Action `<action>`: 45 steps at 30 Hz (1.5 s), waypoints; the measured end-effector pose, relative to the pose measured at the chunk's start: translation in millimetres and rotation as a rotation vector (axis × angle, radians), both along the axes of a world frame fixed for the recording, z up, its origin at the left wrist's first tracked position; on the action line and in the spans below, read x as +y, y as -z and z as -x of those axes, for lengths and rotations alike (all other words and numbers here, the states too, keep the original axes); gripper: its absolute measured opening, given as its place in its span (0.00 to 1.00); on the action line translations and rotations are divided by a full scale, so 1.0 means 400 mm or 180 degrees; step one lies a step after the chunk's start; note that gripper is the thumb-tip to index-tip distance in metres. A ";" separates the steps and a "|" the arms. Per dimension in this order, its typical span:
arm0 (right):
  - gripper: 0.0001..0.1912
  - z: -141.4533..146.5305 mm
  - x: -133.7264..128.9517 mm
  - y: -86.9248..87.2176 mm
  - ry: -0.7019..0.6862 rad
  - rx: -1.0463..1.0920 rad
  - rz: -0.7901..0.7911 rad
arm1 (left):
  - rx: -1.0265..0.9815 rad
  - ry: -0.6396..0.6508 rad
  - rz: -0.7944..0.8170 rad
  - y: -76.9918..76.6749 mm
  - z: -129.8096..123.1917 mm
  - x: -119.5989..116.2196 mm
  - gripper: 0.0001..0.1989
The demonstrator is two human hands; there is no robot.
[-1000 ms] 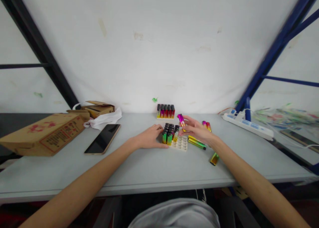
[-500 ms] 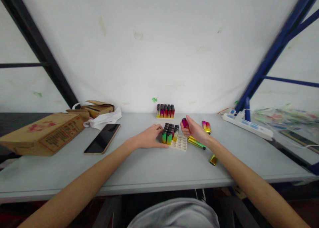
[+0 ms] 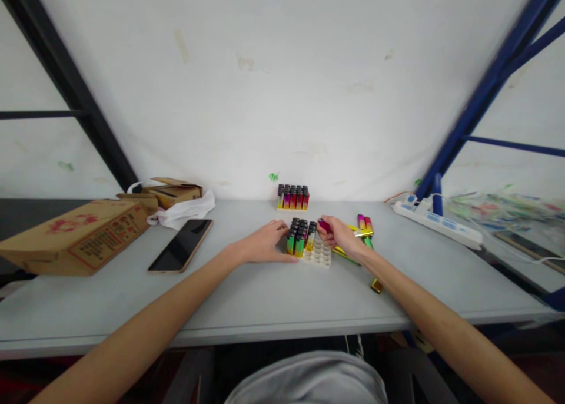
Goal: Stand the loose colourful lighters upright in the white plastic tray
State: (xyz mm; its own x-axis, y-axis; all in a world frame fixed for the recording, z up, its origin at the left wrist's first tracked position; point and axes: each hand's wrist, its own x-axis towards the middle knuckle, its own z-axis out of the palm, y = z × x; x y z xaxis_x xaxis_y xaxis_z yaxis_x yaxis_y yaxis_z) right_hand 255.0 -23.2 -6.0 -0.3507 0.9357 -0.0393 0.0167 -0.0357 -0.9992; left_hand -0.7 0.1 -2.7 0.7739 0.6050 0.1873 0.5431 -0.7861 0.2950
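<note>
A white tray with round holes stands at the table's middle, its left part filled with upright lighters in green, yellow and red with black tops. My left hand is curved round the tray's left side, thumb along the front edge and fingers against the left and back. My right hand is closed round a magenta lighter, tilted with its dark top toward the left, just above the tray's back right. Loose lighters lie right of that hand, and one gold lighter lies nearer the front.
A second block of upright lighters stands by the wall. To the left are a phone, a white plastic bag and cardboard boxes. A power strip lies at the right, near a blue metal post.
My right hand has moved slightly left and toward the tray, tipping the magenta lighter from nearly upright to slanted. My left hand and the tray stay where they were.
</note>
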 end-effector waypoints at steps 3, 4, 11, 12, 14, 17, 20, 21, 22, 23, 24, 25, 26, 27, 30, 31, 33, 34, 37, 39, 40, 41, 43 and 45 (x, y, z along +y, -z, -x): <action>0.25 0.000 -0.002 -0.002 -0.0047 0.0010 -0.0038 | 0.0007 0.0003 -0.0015 0.000 0.000 0.000 0.35; 0.26 -0.001 -0.003 -0.003 -0.0063 0.0027 -0.0065 | 0.0018 -0.0002 -0.0013 0.000 0.000 0.000 0.35; 0.29 -0.021 -0.008 -0.026 -0.0054 0.0041 -0.0724 | 0.0084 0.0002 0.0001 -0.003 -0.003 -0.001 0.36; 0.28 -0.025 -0.011 -0.032 -0.0078 0.0021 -0.0827 | 0.0092 -0.0002 -0.0002 -0.003 -0.003 -0.001 0.36; 0.25 -0.034 -0.020 -0.043 -0.0212 -0.0149 -0.0965 | 0.0112 -0.0016 -0.0008 -0.003 -0.003 -0.001 0.36; 0.21 -0.045 -0.032 -0.054 -0.0333 -0.0627 -0.1214 | 0.0087 -0.0019 -0.0006 -0.003 -0.002 -0.001 0.35; 0.18 -0.049 -0.036 -0.054 -0.0207 -0.0992 -0.1691 | 0.0038 0.0011 0.0016 -0.003 -0.002 -0.001 0.35; 0.18 -0.048 -0.037 -0.052 -0.0182 -0.1089 -0.1821 | 0.0034 0.0017 0.0026 -0.003 -0.002 -0.001 0.35; 0.17 -0.048 -0.038 -0.050 -0.0180 -0.1188 -0.1914 | 0.0031 0.0018 0.0032 -0.003 -0.001 -0.001 0.35; 0.16 -0.047 -0.039 -0.048 -0.0178 -0.1289 -0.1979 | 0.0023 0.0018 0.0034 -0.002 -0.001 0.000 0.35; 0.16 -0.046 -0.040 -0.047 -0.0164 -0.1392 -0.2035 | 0.0003 0.0023 0.0028 0.000 -0.001 0.000 0.35; 0.15 -0.045 -0.042 -0.047 -0.0138 -0.1492 -0.2093 | -0.0028 0.0035 0.0014 0.002 0.000 0.001 0.35; 0.15 -0.045 -0.045 -0.047 -0.0109 -0.1585 -0.2151 | -0.0061 0.0048 -0.0002 0.004 0.000 0.002 0.34; 0.15 -0.045 -0.047 -0.049 -0.0080 -0.1672 -0.2210 | -0.0086 0.0059 -0.0013 0.006 0.001 0.003 0.34; 0.16 -0.049 -0.053 -0.057 -0.0096 -0.1871 -0.2327 | -0.0113 0.0061 -0.0014 0.008 0.001 0.005 0.34; 0.16 -0.051 -0.054 -0.060 -0.0112 -0.1920 -0.2343 | -0.0107 0.0056 -0.0006 0.007 0.001 0.005 0.34; 0.17 -0.053 -0.054 -0.063 -0.0105 -0.2010 -0.2373 | -0.0089 0.0047 0.0021 0.005 0.000 0.003 0.34; 0.18 -0.054 -0.054 -0.064 -0.0088 -0.2043 -0.2385 | -0.0082 0.0042 0.0035 0.003 0.000 0.002 0.34; 0.19 -0.049 -0.054 -0.064 -0.0058 -0.2056 -0.2383 | -0.0088 0.0034 0.0044 0.001 -0.002 0.000 0.34; 0.19 -0.044 -0.055 -0.064 -0.0134 -0.1999 -0.2328 | -0.0104 0.0027 0.0033 0.001 -0.002 0.000 0.34; 0.18 -0.043 -0.057 -0.064 -0.0182 -0.1974 -0.2301 | -0.0102 0.0022 0.0035 0.002 -0.002 0.000 0.34; 0.18 -0.042 -0.058 -0.065 -0.0222 -0.1966 -0.2284 | -0.0096 0.0016 0.0042 0.002 -0.002 0.000 0.34; 0.17 -0.044 -0.059 -0.068 -0.0249 -0.2011 -0.2302 | -0.0064 0.0006 0.0051 0.001 -0.002 0.000 0.34; 0.18 -0.047 -0.058 -0.069 -0.0236 -0.2084 -0.2350 | -0.0012 -0.0001 0.0038 -0.001 -0.003 0.000 0.34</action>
